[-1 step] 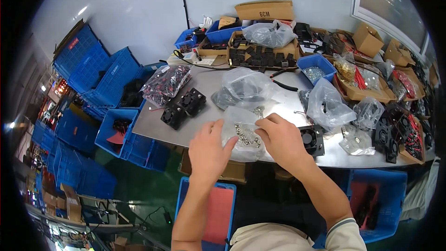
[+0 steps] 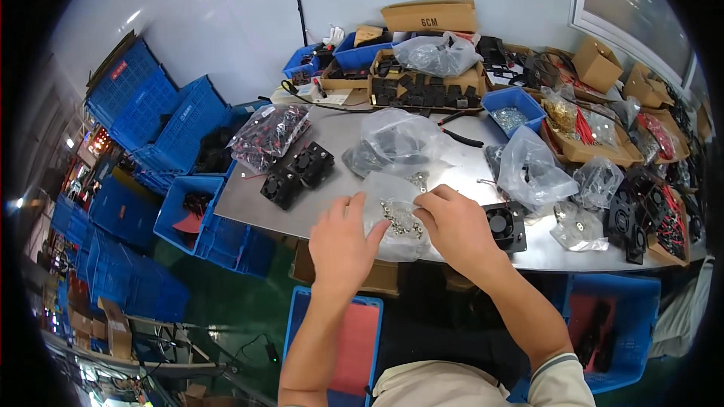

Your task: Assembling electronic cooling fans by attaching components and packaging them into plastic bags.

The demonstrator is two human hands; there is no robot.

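— What have my hands got?

— I see my left hand (image 2: 343, 245) and right hand (image 2: 456, 227) both on a clear plastic bag of small metal parts (image 2: 398, 220), lying at the near edge of the grey table (image 2: 332, 147).

— Fingers?

— Left fingers lie together, flat on the bag's left edge; right fingers curl, pinching its top.

— Anything beside the bag?

— A black fan (image 2: 504, 224) just right of it, two more fans (image 2: 298, 172) to its left.

Single head-worn fisheye view, looking steeply down and forward, close over grey worktable (image 2: 324, 147), edges bending at rim
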